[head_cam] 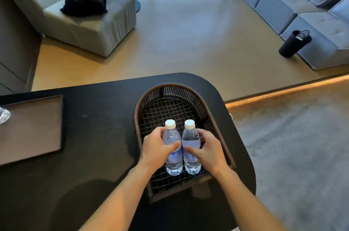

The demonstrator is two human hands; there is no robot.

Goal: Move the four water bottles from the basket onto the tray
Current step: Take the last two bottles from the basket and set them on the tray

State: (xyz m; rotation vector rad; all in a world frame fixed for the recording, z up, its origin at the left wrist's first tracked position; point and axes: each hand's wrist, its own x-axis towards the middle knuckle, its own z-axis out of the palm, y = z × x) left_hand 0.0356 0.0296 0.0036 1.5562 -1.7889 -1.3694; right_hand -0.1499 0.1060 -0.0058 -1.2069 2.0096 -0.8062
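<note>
We see tray [34, 128] at left on black table [98, 136], one bottle [4, 115] at its left edge. Our left hand [156, 147] grips left bottle [172, 147], right hand [207, 150] grips right bottle [191, 142]; both upright, touching, inside basket [211, 115].

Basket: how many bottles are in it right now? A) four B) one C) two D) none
C: two capped bottles stand side by side in the basket, the left bottle gripped by the left hand and the right bottle by the right hand.
</note>
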